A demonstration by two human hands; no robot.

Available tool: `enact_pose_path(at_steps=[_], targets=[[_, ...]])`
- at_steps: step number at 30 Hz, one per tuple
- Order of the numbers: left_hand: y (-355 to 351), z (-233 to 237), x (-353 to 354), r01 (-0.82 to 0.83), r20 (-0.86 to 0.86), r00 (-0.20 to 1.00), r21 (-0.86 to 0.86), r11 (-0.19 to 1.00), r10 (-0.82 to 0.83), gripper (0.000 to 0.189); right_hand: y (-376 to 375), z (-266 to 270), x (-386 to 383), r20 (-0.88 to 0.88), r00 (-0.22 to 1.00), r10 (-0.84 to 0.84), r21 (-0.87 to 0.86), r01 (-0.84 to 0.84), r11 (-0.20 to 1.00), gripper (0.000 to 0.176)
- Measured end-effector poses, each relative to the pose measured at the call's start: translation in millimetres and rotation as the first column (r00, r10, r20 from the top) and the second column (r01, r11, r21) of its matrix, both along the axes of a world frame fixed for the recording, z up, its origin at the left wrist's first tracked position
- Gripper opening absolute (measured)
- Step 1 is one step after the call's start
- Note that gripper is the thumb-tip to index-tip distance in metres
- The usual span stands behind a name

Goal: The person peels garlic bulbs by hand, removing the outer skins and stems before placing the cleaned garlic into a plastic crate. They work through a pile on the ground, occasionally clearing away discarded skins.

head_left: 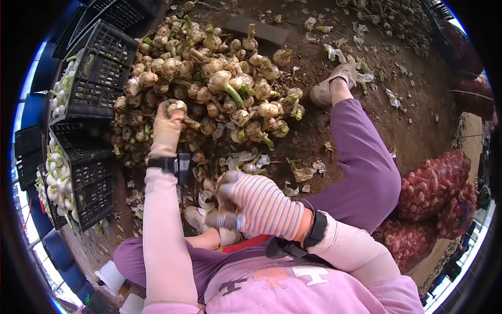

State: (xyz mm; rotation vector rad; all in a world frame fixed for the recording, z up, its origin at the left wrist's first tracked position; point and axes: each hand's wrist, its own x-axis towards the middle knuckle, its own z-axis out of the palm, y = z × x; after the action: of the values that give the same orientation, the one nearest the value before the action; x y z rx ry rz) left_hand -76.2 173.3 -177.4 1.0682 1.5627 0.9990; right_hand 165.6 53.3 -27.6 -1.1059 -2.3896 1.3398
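Note:
At the left of the pile, my left hand [168,123] is closed around a soil-stained garlic bulb [177,108], its stem pointing right. A large heap of similar garlic bulbs [209,78] with cut stems lies on the ground before me. Nearer my body is my right hand [264,204], in a striped glove with dark fingertips. Its fingers are bent and somewhat blurred, with a gap between them and the thumb; I make out nothing held there. Loose papery garlic skins [246,159] lie just beyond it.
Black plastic crates [104,68] stand at the left, with cleaned white garlic bulbs [58,175] beside and in them. Red mesh sacks [434,186] of bulbs sit at the right. A flat dark board [257,31] lies behind the heap. My bent leg [361,157] is on the right.

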Motion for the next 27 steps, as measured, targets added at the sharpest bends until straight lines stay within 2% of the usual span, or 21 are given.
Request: enact_pose_path(at_steps=[1,2,3,4,5,6,7,9,10,12,13,14,15,16,18,19,20,22,24,26,27], targets=[[-16,41,16,-0.100,0.263,0.961,0.056,0.993,0.082,0.023,0,2,1,-0.158,0.967,-0.198,-0.301,0.144,0.943,0.043],[-33,88,33,-0.007,0.450,0.893,0.011,1.000,0.001,0.037,-1,5,0,-0.243,0.877,-0.415,-0.591,0.205,0.780,0.047],[-47,94,25,0.263,0.213,0.935,0.121,0.957,-0.284,0.043,-11,-8,-10,-0.390,0.719,-0.575,-0.748,0.116,0.654,0.050],[-61,111,46,0.070,0.561,0.823,0.053,0.996,-0.088,0.053,-13,-5,-15,-0.400,0.718,-0.569,-0.743,0.110,0.660,0.050],[-79,133,64,0.056,0.533,0.838,0.131,0.990,-0.118,0.063,-14,-2,-18,-0.444,0.603,-0.662,-0.784,0.096,0.613,0.049],[-92,156,84,0.039,0.522,0.844,0.170,0.985,-0.123,0.054,-16,1,-19,-0.469,0.476,-0.744,-0.822,0.074,0.565,0.049],[-105,160,91,0.026,0.437,0.892,0.206,0.978,-0.115,0.058,-9,8,-3,-0.282,0.660,-0.696,-0.938,-0.036,0.345,0.049],[-127,164,99,-0.001,0.298,0.950,0.294,0.956,-0.091,0.068,-12,11,1,-0.382,0.523,-0.761,-0.909,-0.065,0.412,0.051],[-137,161,98,0.039,0.280,0.948,0.378,0.925,-0.154,0.064,-12,17,6,-0.408,0.473,-0.781,-0.903,-0.079,0.423,0.051],[-148,164,103,0.080,0.096,0.984,0.514,0.854,-0.149,0.066,-12,19,10,-0.369,0.511,-0.776,-0.921,-0.093,0.377,0.052],[-151,165,104,0.079,0.096,0.984,0.516,0.853,-0.150,0.066,-12,18,13,-0.385,0.557,-0.736,-0.909,-0.089,0.408,0.052],[-153,165,104,0.126,0.006,0.987,0.592,0.796,-0.161,0.067,-12,18,16,-0.398,0.601,-0.693,-0.895,-0.087,0.438,0.051],[-155,166,103,0.179,-0.086,0.983,0.657,0.733,-0.163,0.068,-11,21,16,-0.444,0.577,-0.685,-0.859,-0.058,0.508,0.051],[-155,169,98,0.180,-0.089,0.983,0.659,0.730,-0.162,0.068,-11,24,17,-0.448,0.577,-0.683,-0.857,-0.060,0.511,0.051],[-156,179,90,0.399,-0.422,0.897,0.642,0.654,-0.132,0.068,-11,27,18,-0.495,0.607,-0.622,-0.827,-0.110,0.552,0.047],[-159,182,96,0.316,-0.350,0.933,0.681,0.660,-0.085,0.067,-13,23,19,-0.420,0.653,-0.630,-0.878,-0.116,0.465,0.044],[-161,182,96,0.316,-0.353,0.932,0.682,0.659,-0.082,0.067,-15,26,21,-0.423,0.653,-0.628,-0.876,-0.119,0.467,0.044],[-167,182,93,0.124,-0.145,0.989,0.657,0.744,-0.037,0.069,-18,34,26,-0.510,0.674,-0.534,-0.765,-0.071,0.641,0.042],[-175,185,94,0.060,-0.061,0.998,0.618,0.784,-0.029,0.070,-21,31,26,-0.530,0.634,-0.563,-0.776,-0.095,0.624,0.038],[-182,186,91,0.007,-0.047,0.999,0.475,0.880,0.017,0.072,-13,11,25,-0.617,0.741,-0.265,-0.384,0.011,0.923,0.031],[-184,188,98,-0.038,-0.068,0.995,0.455,0.889,0.078,0.072,-15,8,23,-0.618,0.742,-0.261,-0.382,0.007,0.924,0.031]])
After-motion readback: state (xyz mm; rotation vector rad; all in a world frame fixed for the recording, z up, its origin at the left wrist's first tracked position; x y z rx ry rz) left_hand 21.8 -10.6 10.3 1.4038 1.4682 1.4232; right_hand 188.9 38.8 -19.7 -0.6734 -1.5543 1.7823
